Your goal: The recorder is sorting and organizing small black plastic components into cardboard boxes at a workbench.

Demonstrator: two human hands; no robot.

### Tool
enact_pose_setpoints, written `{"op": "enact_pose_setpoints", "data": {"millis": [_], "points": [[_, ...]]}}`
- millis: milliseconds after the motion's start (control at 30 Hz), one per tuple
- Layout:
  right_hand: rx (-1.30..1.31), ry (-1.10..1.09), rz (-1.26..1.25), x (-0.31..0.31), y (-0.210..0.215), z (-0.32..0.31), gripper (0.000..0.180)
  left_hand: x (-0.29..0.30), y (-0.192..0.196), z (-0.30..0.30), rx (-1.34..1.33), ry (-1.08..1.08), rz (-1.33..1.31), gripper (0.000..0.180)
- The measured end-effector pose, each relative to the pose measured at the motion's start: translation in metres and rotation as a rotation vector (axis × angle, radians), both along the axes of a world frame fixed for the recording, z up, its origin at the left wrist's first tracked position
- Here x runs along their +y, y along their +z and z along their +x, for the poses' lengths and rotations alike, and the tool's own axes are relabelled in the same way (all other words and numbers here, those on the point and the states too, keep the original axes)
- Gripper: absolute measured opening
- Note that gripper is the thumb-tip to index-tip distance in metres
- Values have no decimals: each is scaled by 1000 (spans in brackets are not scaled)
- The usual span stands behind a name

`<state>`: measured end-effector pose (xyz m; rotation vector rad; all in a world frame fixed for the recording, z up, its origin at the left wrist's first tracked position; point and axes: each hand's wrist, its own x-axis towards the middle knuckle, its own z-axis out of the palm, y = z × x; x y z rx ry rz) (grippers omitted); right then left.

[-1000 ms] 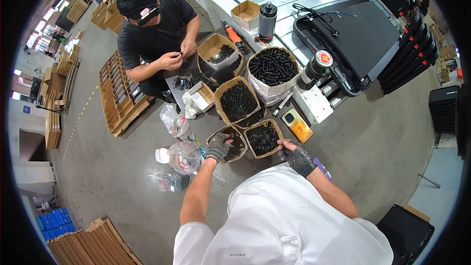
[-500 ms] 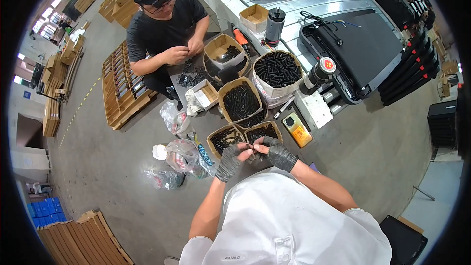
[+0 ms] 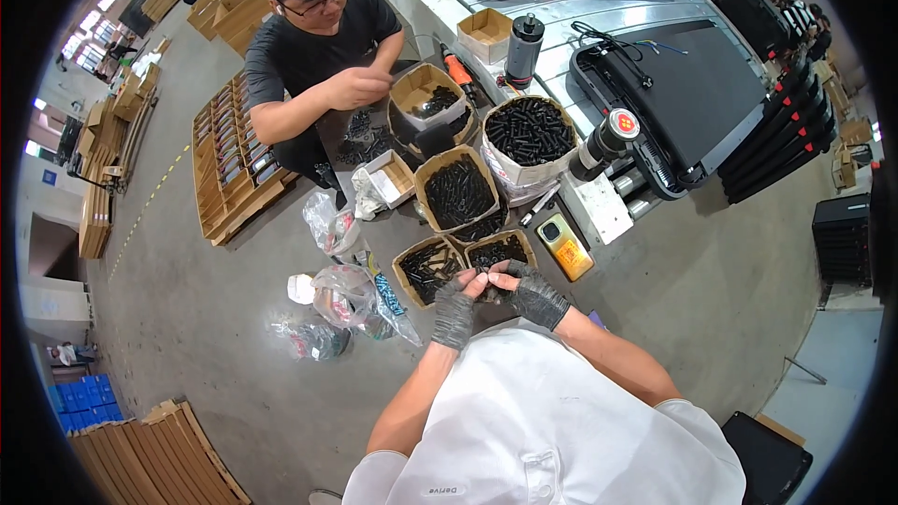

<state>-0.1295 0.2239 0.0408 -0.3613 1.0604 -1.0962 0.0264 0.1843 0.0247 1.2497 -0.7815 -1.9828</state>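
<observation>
My left hand (image 3: 460, 304) and my right hand (image 3: 526, 292), both in dark fingerless gloves, meet fingertip to fingertip just in front of two small cardboard boxes. Both are closed in a pinch; whatever is between the fingers is too small and too covered to name. The near left box (image 3: 400, 271) holds black, rod-like parts. Small dark pieces fill the near right box (image 3: 529, 249), partly hidden by my fingers. Behind these stands a bigger cardboard box (image 3: 426, 201) of slim black parts. A round-mouthed container (image 3: 500, 168) is heaped with short black cylinders.
Across the table a co-worker (image 3: 323, 56) sits by loose black parts (image 3: 363, 142) and a box (image 3: 407, 84). A phone (image 3: 567, 248) and a pen-like tool (image 3: 540, 208) lie right. Plastic bags (image 3: 344, 295) lie left. A motor-like cylinder (image 3: 524, 51) stands on the metal bench.
My left hand has shifted slightly right, closer against my right hand, its fingers more upright. The co-worker's hands have come apart, one arm now reaching toward the box beside it.
</observation>
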Motion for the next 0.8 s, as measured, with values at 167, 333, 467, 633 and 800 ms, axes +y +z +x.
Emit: {"op": "enact_pose_setpoints", "data": {"millis": [167,333,467,633,800], "points": [[-258,-143,91,9,-19,-10,30,-12,0,8,-74,-61,-66,31],[-447,-172,4,16,-20,-26,41,-14,2,29,-359,-225,-261,30],[-488,-141,72,22,-29,-26,42,-12,0,32,-394,-267,-307,31],[-513,-134,-1,17,-12,-26,40,-6,21,19,-214,-223,-260,31],[-113,-53,16,15,-12,-23,32,-3,13,10,-107,-233,-222,23]]}}
